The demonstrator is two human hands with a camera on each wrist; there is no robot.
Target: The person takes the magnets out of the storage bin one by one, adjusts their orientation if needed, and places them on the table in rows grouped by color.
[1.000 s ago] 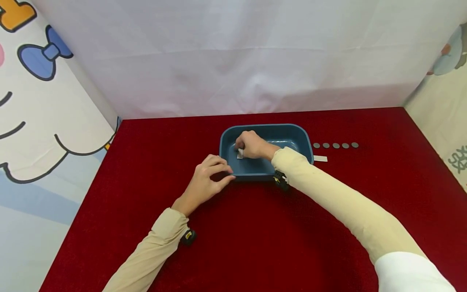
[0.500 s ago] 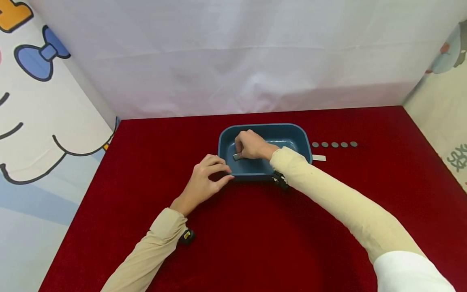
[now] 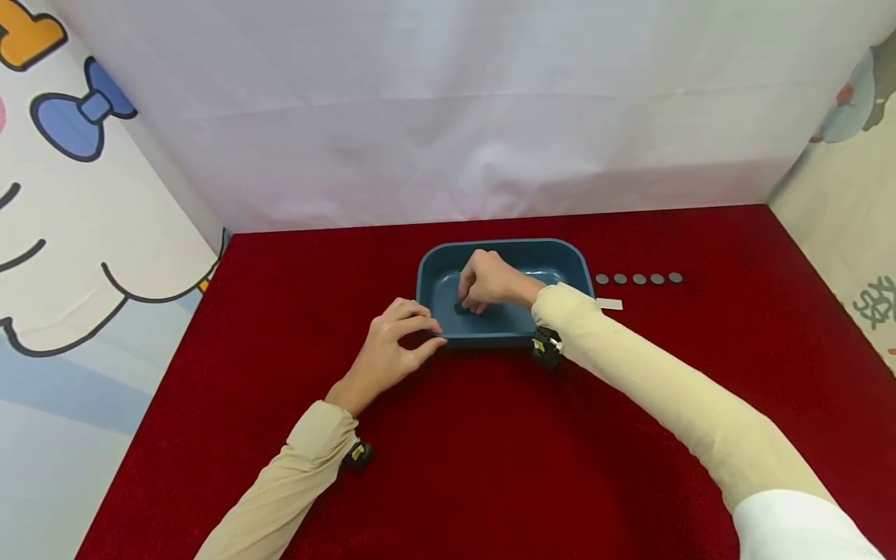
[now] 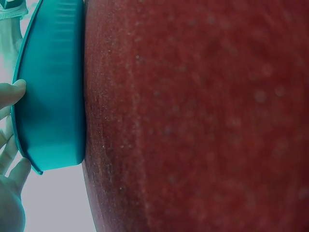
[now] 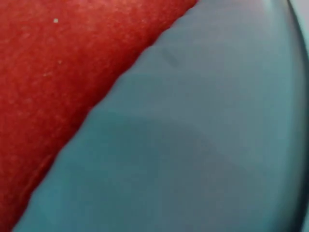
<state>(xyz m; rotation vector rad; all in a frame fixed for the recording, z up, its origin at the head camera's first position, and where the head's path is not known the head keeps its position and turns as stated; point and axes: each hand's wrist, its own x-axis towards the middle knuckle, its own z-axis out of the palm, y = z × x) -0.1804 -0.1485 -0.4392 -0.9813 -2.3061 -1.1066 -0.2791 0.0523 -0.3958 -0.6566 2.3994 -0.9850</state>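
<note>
A blue rectangular plastic tray (image 3: 434,289) rests near the back of the red table. My left hand (image 3: 390,346) holds its front left corner, thumb and fingers at the rim. In the left wrist view a thumb tip (image 4: 19,86) overlaps the tray's outer wall (image 4: 53,96). Inside the tray, my right hand (image 3: 486,280) points its fingers down and pinches a small flat piece (image 3: 460,309), which looks dark now, close over the tray floor. Fingers hide most of that piece. The right wrist view shows only the tray's outer side (image 5: 183,130) and red cloth.
Several small grey discs (image 3: 638,279) lie in a row right of the tray. A white strip (image 3: 609,304) lies by the tray's right side. A white cloth wall (image 3: 448,155) stands behind the table.
My right hand has shifted slightly right within the tray. The small piece, pale grey and more exposed before, now looks dark and mostly covered. My left hand stays at the corner.
</note>
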